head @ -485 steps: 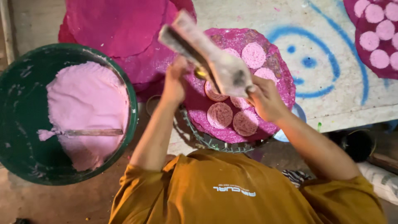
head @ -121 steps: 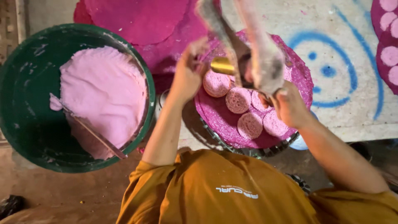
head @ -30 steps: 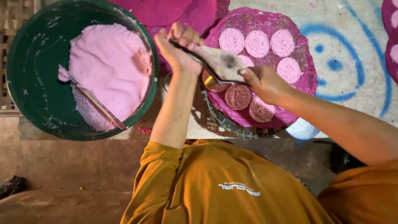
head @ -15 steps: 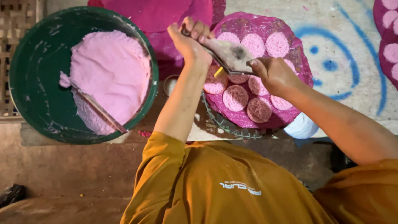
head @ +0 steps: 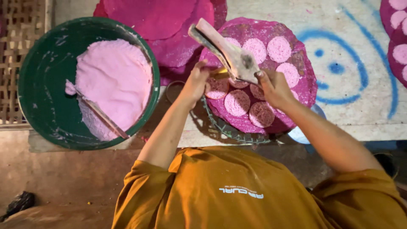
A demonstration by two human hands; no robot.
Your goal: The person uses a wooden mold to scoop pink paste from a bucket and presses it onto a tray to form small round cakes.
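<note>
Paddle (head: 231, 55) of pale wood, tilted over round tray (head: 305, 85) of pink discs (head: 236, 102) | right hand (head: 273, 87) closed on its lower end | left hand (head: 197, 81) fingers curled, touching it | green basin (head: 42, 110) of pink paste at left

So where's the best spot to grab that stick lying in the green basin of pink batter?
Take the stick by its lower end near the green basin rim, coming from the person's side. That end rests on the bare basin wall, clear of the pink batter, while the upper end looks coated in it. The stick slopes up to the left, so a pinch along its length should suit.
</note>
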